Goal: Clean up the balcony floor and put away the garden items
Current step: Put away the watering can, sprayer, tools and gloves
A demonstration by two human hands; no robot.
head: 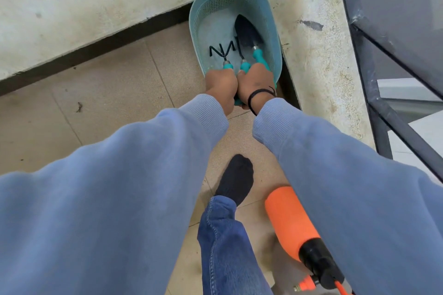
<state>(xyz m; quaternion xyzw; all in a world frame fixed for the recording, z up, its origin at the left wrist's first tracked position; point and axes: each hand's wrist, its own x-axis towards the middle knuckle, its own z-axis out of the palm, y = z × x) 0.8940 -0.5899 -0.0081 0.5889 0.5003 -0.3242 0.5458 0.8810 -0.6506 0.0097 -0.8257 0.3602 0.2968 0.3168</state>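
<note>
- While you lower them, the three garden tools have their metal heads already inside the teal basket [233, 2]: the hand rake [217, 51] toward the basket's left, the trowel [247, 32] toward its right, and a narrow tool [241, 54] between them, its head hard to make out.
- Your left hand [221, 85] is curled round the rake's teal handle; your right hand [256, 85] grips the other two handles together, both hands at the basket's near rim.
- Judge these tools as stiff and fairly light, with heads heavier than the handles; the moulded handles are the sensible hold, away from tines and blade edge.
- Expect the basket to be thin, light plastic that may slide or tip if a tool drops against its wall.
- Sitting on the tiled floor [107, 103], the basket is tucked into the corner of the stained concrete wall [96, 0].
- Nearer you than the basket, an orange sprayer [291, 220] lies beside your socked foot [236, 178].
</note>
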